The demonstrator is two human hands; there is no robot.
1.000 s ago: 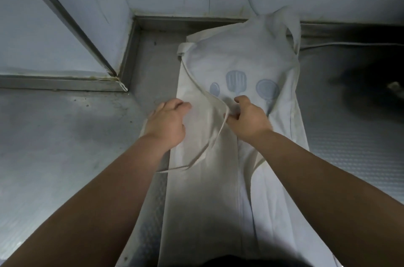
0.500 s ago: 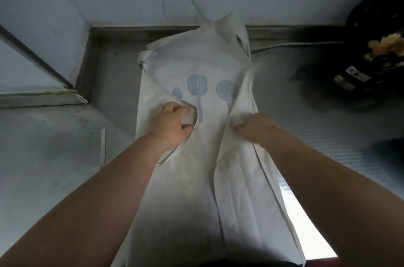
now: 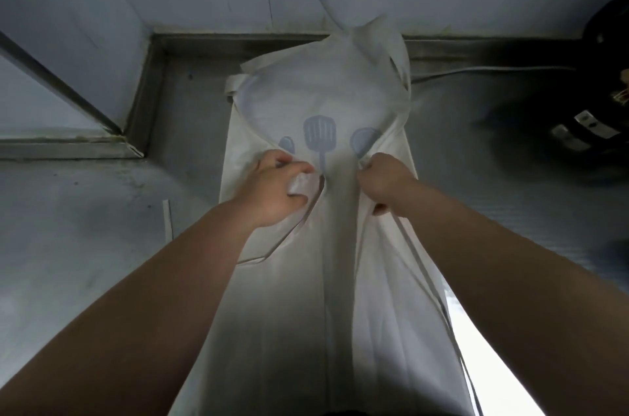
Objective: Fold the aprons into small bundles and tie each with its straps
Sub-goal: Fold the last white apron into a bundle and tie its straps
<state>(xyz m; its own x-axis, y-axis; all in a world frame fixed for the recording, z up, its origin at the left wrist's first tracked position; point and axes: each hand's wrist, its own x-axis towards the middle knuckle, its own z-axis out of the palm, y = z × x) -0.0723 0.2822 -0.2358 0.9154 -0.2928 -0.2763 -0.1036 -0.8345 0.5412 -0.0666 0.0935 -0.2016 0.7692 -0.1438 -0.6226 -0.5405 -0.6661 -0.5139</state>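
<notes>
A white apron (image 3: 316, 98) with blue kitchen-utensil prints lies lengthwise on the steel counter (image 3: 85, 228), both long sides folded in toward the middle. My left hand (image 3: 275, 185) grips the folded left edge just below the prints. My right hand (image 3: 386, 177) grips the folded right edge at the same height. A thin waist strap (image 3: 289, 235) loops out below my left hand. Another strap (image 3: 418, 265) trails from my right hand toward the counter's front edge. The neck loop (image 3: 398, 54) lies bunched against the back wall.
White wall panels close the back and the left corner, with a raised steel ledge (image 3: 68, 146) at left. A dark appliance (image 3: 599, 81) stands at the right, and a cable (image 3: 476, 70) runs along the back. A loose strap end (image 3: 167, 221) lies left of the apron.
My view has swung right, bringing the dark appliance into sight. My right hand moved from the apron's middle to its right fold, and both hands now grip the two folded edges apart.
</notes>
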